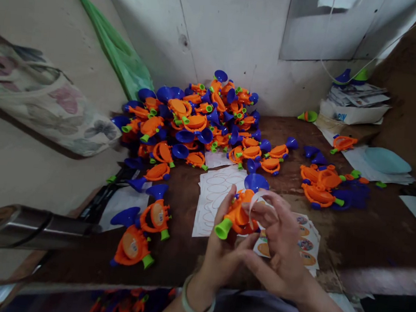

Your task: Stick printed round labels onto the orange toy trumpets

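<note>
My left hand point(221, 256) grips an orange plastic toy horn point(239, 214) with a green mouthpiece point(223, 228) and a blue flared bell point(256, 182). My right hand point(282, 245) is over the horn and pinches a curved white paper strip point(256, 204) against it. Under my hands lie a sheet of round printed stickers point(304, 244) and a white backing sheet with oval outlines point(213, 200). Part of the horn is hidden by my fingers. A pale bangle point(195, 303) circles my left wrist.
A large heap of orange-and-blue horns point(192, 125) covers the dark wooden table point(375, 238), with smaller groups on both sides. Papers, a white box and a pale blue lid stand back right. A green plastic bag, floral cloth and metal pipe are at left.
</note>
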Motion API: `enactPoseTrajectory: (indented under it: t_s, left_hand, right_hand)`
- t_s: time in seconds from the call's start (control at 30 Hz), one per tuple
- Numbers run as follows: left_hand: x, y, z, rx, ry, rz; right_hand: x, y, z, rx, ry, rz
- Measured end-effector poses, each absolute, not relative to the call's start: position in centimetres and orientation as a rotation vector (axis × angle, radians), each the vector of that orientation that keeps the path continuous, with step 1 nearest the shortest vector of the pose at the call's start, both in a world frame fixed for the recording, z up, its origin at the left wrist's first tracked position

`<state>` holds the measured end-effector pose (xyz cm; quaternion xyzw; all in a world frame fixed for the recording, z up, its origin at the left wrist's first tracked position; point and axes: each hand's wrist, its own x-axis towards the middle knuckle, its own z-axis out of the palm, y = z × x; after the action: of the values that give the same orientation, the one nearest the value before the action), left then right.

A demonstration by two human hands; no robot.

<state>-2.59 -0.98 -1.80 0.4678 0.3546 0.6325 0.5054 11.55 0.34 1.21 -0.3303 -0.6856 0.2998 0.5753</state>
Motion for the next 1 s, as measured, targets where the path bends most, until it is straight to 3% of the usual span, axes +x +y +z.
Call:
enactPoseTrajectory:
  t_s: [0.1, 0.53, 1.0]
  left_hand:
    - [-2.9, -0.8, -1.8, 1.057, 0.880, 1.584]
    - [-2.5, -0.7, -1.2, 0.999, 0.671, 1.567]
    - [-2.5, -0.9, -0.6, 0.972, 0.685, 1.593]
  right_hand:
    - [11.9, 0.1, 2.6, -0.721, -1.435, 0.894]
    - [11.6, 1.9, 2.9, -0.990, -1.148, 1.052]
    - [11.3, 1.2, 2.3, -0.952, -1.276, 0.840]
